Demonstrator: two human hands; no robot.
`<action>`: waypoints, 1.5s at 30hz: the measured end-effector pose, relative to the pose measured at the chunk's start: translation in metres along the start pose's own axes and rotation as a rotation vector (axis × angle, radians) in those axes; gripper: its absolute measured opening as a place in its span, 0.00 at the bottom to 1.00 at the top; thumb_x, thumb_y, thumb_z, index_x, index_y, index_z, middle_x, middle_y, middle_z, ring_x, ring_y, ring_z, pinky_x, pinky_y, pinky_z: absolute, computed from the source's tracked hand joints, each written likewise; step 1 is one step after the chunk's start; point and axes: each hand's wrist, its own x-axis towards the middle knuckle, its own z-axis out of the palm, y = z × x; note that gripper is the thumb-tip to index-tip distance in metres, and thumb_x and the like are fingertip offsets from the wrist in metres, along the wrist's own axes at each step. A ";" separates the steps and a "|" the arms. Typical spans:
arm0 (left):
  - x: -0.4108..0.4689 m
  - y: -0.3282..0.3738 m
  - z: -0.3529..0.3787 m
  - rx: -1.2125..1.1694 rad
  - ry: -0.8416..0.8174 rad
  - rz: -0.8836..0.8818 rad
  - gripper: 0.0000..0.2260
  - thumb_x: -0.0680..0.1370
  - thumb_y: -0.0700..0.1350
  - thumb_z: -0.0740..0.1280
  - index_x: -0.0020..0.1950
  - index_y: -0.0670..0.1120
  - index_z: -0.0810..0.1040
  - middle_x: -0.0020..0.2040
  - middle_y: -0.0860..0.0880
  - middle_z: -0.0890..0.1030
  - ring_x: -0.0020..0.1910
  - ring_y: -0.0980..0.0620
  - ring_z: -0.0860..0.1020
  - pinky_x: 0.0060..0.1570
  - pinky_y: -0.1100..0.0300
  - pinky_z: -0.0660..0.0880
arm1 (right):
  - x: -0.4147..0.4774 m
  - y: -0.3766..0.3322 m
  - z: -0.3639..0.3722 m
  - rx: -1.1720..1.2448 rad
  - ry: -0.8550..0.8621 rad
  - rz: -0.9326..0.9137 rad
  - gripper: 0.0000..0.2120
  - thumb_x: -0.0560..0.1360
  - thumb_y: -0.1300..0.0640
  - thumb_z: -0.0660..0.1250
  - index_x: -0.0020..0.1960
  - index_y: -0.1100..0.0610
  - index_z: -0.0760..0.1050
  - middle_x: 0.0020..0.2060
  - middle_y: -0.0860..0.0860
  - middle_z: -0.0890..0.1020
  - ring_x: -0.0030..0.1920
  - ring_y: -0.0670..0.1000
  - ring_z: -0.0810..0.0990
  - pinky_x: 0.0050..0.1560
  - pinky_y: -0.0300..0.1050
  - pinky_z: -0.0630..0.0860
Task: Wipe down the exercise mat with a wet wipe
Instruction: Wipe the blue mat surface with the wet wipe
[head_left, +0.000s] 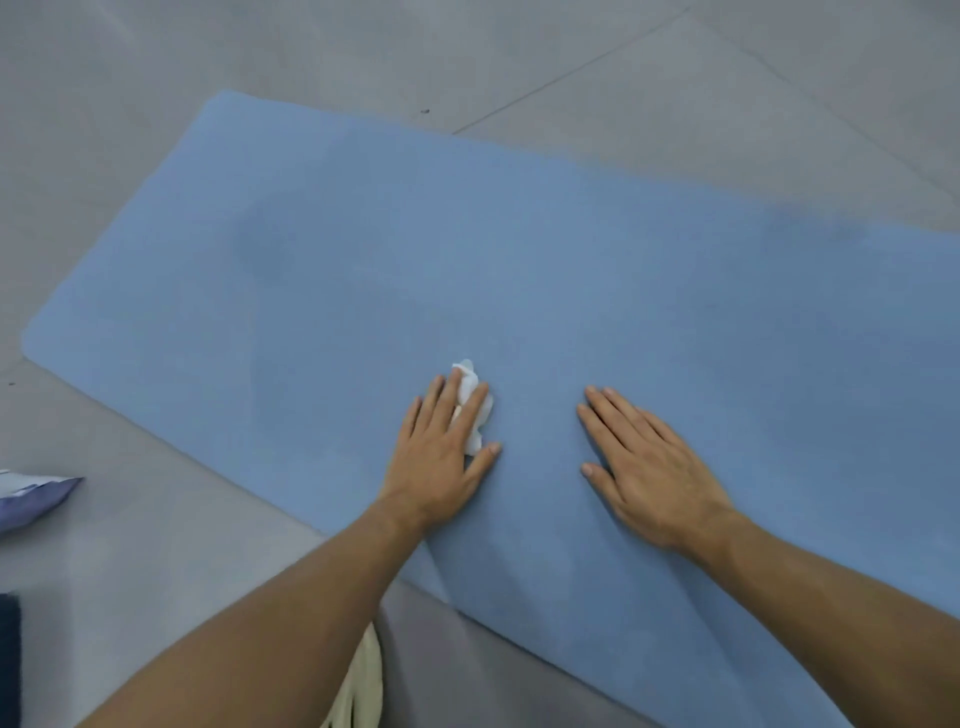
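On the blue foam exercise mat (519, 260), the left hand (441, 457) presses a crumpled white wet wipe (466, 375) with straight fingers; the right hand (649, 467) lies flat at three o'clock. Mid-wipe; next, probably push toward twelve.

I see a grey tiled floor (727, 78) with thin dark joint lines. A blue exercise mat (467, 260) lies flat on it, running diagonally from upper left to lower right. Beside the mat, a purple-and-white packet (31, 501) lies at my left edge, and nearer me a dark object (9, 654), cut off.
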 end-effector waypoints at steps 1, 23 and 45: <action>0.007 -0.001 -0.002 -0.014 0.005 -0.001 0.31 0.84 0.60 0.56 0.84 0.52 0.50 0.84 0.52 0.45 0.83 0.52 0.44 0.81 0.52 0.44 | -0.004 0.004 0.000 -0.002 0.003 0.010 0.33 0.83 0.40 0.46 0.84 0.55 0.53 0.83 0.50 0.51 0.83 0.49 0.47 0.80 0.47 0.46; -0.025 0.132 0.045 -0.012 -0.012 0.815 0.24 0.80 0.39 0.56 0.76 0.43 0.72 0.78 0.44 0.70 0.78 0.46 0.67 0.77 0.52 0.62 | -0.051 0.048 -0.008 -0.015 0.025 0.196 0.33 0.81 0.42 0.36 0.84 0.53 0.48 0.83 0.49 0.46 0.83 0.49 0.43 0.81 0.46 0.46; -0.070 0.045 0.024 -0.112 0.078 0.357 0.24 0.83 0.42 0.60 0.78 0.37 0.66 0.82 0.45 0.60 0.81 0.46 0.60 0.80 0.51 0.57 | 0.009 -0.011 -0.006 -0.031 0.006 -0.027 0.30 0.85 0.41 0.45 0.84 0.52 0.51 0.83 0.49 0.50 0.83 0.50 0.47 0.80 0.47 0.46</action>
